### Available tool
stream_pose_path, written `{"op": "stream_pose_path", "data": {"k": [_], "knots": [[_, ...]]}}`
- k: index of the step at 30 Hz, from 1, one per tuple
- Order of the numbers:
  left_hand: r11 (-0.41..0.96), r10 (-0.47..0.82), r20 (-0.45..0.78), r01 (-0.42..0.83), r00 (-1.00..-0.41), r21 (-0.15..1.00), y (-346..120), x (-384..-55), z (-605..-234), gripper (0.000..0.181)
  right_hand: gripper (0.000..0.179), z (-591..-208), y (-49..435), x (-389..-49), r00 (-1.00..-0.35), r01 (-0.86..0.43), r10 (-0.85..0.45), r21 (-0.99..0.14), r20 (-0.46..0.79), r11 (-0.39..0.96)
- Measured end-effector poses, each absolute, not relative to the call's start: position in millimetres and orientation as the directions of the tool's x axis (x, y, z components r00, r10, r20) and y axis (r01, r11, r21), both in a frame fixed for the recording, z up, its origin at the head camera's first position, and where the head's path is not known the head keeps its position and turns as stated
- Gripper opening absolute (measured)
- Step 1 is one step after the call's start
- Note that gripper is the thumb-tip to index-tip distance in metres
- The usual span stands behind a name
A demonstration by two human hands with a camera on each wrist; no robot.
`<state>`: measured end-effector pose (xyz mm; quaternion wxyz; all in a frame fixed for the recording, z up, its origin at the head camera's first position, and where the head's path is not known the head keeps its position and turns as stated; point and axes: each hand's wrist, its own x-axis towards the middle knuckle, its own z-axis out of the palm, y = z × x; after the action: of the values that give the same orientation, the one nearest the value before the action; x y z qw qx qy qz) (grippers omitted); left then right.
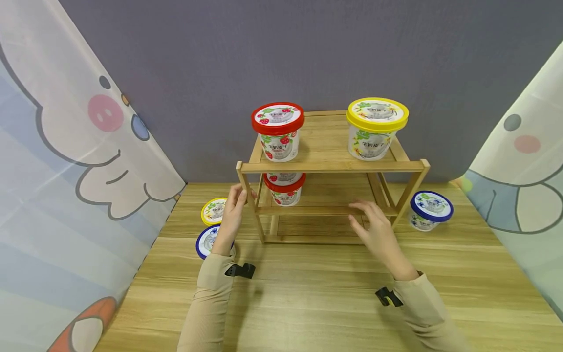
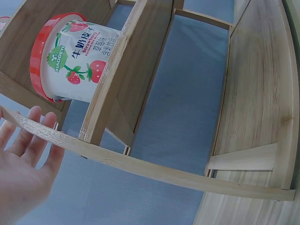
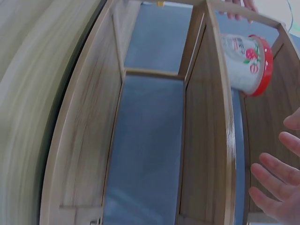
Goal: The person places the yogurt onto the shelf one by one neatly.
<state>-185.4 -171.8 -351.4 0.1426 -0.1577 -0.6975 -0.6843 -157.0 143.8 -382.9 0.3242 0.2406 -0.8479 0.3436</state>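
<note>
My left hand [image 1: 233,212] is at the left post of a wooden rack [image 1: 334,167], its fingertips [image 2: 35,112] reaching behind the post. In the left wrist view the fingers look loosely extended, with a gap between palm and post. A red-lidded strawberry milk pudding cup [image 1: 287,195] stands on the middle shelf, close to the left hand; in the left wrist view its printed side [image 2: 77,61] shows. In front of that shelf's right part, my right hand [image 1: 376,230] hovers with fingers spread and nothing in them. The right wrist view shows these spread fingers [image 3: 274,178] apart from the cup.
Another red-lidded cup [image 1: 279,142] and a yellow-lidded one [image 1: 373,139] stand on the rack's top. Left of the rack are a yellow-lidded cup [image 1: 213,211] and a blue-lidded cup [image 1: 206,242], partly behind the left hand. A blue-lidded cup [image 1: 426,215] stands at the right.
</note>
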Motion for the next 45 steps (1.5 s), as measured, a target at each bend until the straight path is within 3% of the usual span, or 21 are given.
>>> {"op": "stream_pose_path", "data": {"k": [8,14,19,26,31,45], "knots": [[0.020,0.031,0.430,0.431,-0.902,0.902,-172,-185,-351,0.024,0.025,-401,173,-163,-0.593,-0.700,-0.186,-0.388,0.784,0.599],[0.029,0.023,0.425,0.425,-0.905,0.905,-172,-186,-352,0.025,0.024,-410,198,-159,-0.584,-0.685,-0.160,-0.377,0.796,0.624],[0.028,0.021,0.419,0.420,-0.908,0.907,-172,-186,-352,0.022,0.028,-446,230,-175,-0.587,-0.656,-0.094,-0.404,0.804,0.638],[0.017,0.028,0.423,0.424,-0.906,0.906,-172,-186,-352,0.018,0.026,-404,229,-145,-0.581,-0.615,-0.122,-0.336,0.804,0.713],[0.020,0.022,0.421,0.421,-0.907,0.907,-172,-187,-352,0.024,0.017,-399,239,-142,-0.640,-0.553,-0.107,-0.360,0.761,0.752],[-0.002,0.040,0.443,0.444,-0.895,0.896,-172,-188,-353,0.022,0.015,-411,280,-155,-0.794,-0.391,-0.068,-0.421,0.605,0.818]]}}
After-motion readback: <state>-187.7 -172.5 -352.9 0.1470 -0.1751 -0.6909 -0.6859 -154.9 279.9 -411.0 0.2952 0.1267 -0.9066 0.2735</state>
